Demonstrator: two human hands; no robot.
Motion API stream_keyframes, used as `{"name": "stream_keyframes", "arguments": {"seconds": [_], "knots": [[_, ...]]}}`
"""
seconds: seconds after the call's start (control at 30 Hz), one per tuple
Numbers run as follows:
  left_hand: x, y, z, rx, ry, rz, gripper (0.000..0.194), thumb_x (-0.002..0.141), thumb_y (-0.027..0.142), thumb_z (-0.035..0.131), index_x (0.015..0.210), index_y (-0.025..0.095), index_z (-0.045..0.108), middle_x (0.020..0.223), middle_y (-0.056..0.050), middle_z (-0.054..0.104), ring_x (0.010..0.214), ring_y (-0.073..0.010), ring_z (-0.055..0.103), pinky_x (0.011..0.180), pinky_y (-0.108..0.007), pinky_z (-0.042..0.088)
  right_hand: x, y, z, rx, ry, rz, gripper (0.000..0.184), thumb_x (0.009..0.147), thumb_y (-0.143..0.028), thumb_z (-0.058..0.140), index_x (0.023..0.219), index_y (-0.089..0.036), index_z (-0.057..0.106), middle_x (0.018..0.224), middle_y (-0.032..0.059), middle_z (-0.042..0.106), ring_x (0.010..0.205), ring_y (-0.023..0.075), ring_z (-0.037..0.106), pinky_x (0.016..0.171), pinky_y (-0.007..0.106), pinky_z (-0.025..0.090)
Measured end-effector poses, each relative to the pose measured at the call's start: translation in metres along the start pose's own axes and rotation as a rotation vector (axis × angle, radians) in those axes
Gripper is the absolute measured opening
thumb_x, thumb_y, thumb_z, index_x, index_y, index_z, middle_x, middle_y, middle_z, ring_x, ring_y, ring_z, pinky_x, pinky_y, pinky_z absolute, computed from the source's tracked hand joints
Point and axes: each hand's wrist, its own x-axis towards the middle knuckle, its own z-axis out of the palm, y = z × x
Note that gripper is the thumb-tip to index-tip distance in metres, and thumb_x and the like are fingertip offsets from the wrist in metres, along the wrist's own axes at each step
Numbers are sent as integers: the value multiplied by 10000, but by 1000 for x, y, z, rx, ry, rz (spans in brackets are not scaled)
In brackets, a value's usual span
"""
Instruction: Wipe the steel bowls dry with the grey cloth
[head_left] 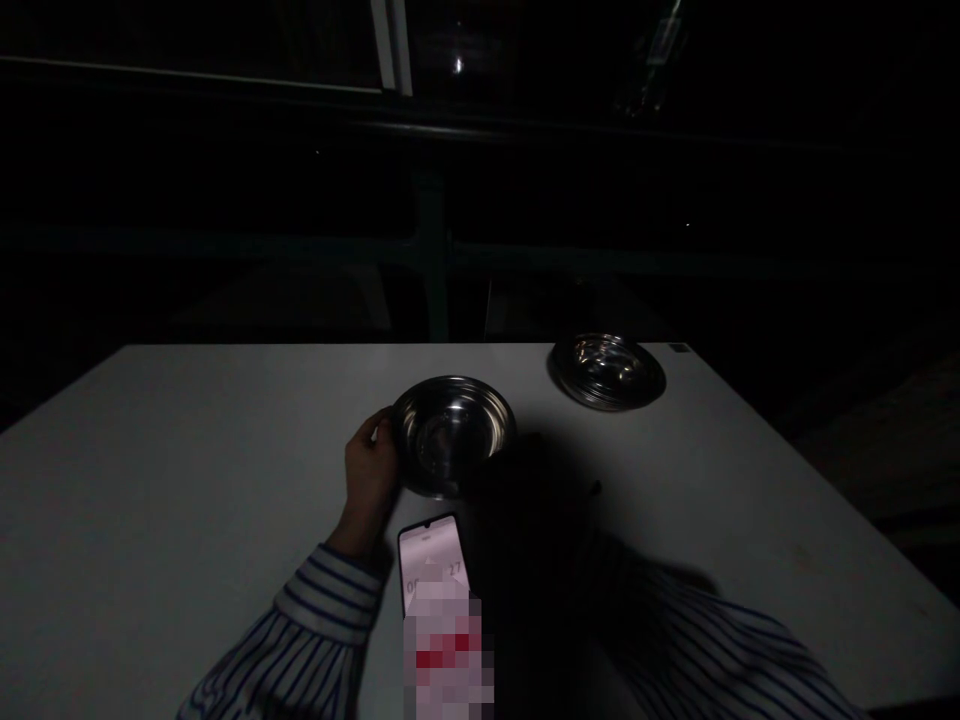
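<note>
Nearest, a lit phone [433,553] lies on the table [225,430], just below a steel bowl [450,440], bare inside. Left hand [371,475]: fingers grasp its left rim. Shadow hides the right hand; I cannot tell its grip. Another bowl [609,375] gleams far right.

Bare left hand [371,468] grips, right hand [529,492] lost in shadow

The left fingers [373,424] curl inward, thumb on the near side. The left wrist [357,538] is bare above a white cloth sleeve with dark blue stripes [300,625], the forearm reaching up from lower left. A matching striped right sleeve [712,640] slants in from lower right; darkness hides the right fingers' pose.
</note>
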Motion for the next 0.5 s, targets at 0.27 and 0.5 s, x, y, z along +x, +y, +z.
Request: {"name": "stream_keyframes", "arguments": {"seconds": [0.27, 0.5], "knots": [[2, -1, -2, 67, -43, 28, 384, 772, 335, 463, 1029, 124, 656, 920, -115, 695, 828, -226, 638, 760, -353, 493, -2, 9, -13, -9, -44, 36, 297, 872, -327, 500, 1116, -159, 518, 1110, 70, 546, 929, 178, 563, 782, 375, 490], [3, -2, -1, 57, -29, 33, 402, 787, 323, 441, 1057, 100, 639, 967, -134, 685, 864, -221, 634, 777, -335, 484, -16, 20, -26, -31, -62, 24, 282, 878, -323, 488, 1116, -174, 522, 1139, 74, 534, 954, 177, 553, 812, 382, 478]]}}
